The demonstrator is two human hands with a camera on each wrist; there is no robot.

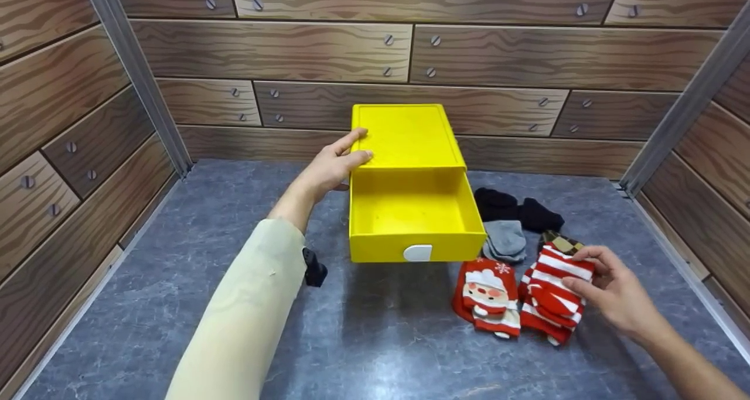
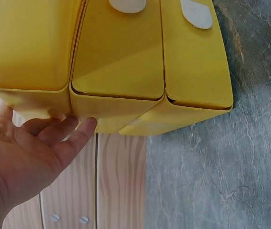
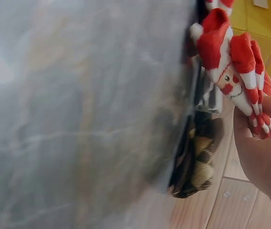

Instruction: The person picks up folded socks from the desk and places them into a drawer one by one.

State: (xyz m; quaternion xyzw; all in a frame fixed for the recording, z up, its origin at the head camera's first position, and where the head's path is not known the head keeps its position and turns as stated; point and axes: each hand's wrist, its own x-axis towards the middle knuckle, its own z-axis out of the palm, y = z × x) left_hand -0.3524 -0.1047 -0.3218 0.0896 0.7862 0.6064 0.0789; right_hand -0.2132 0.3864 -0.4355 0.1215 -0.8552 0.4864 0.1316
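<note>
A yellow drawer unit (image 1: 404, 133) stands mid-table, its top drawer (image 1: 417, 246) pulled out toward me. My left hand (image 1: 328, 168) rests against the unit's upper left edge, thumb and a finger on top; in the left wrist view the other fingers lie fairly straight along its side. My right hand (image 1: 615, 294) pinches folded red-and-white striped socks (image 1: 559, 271) between thumb and fingers. In the right wrist view these socks (image 3: 249, 71) are lifted off the table, with a Santa-like face showing on them. Beside them lies a folded red sock pair (image 1: 489, 297) with a cartoon face.
Behind the red pair lie grey socks (image 1: 505, 240) and black socks (image 1: 518, 208). Checkered socks (image 1: 559, 242) are partly hidden by the held pair. Wood-patterned walls (image 1: 328, 48) enclose the grey table (image 1: 234, 330). Two lower drawers (image 2: 197, 62) are closed.
</note>
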